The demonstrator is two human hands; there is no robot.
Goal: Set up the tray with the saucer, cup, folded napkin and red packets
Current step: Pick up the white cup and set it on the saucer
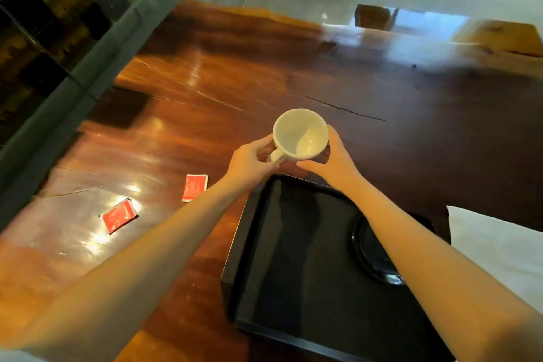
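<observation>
Both bare forearms reach from the near edge across a black rectangular tray (293,267) that lies on a glossy reddish-brown wooden table (235,82). In the right part of the tray rests a dark, shiny round saucer (367,247), partly hidden under the right forearm. Just past the tray's far rim, the two hands hold a white ceramic cup (299,132), mouth up and slightly tilted toward the camera, its handle pointing near-left. The left hand (249,161) has its fingers curled at the handle, pinching it. The right hand (332,156) wraps around the cup's right side, with the thumb under its near wall. Whether the cup touches the table cannot be told.

Left of the tray, two flat red packets lie on the wood, well apart from each other: one (194,187) near the left wrist, the other (119,215) nearer and farther left. A white cloth (493,244) lies just right of the tray.
</observation>
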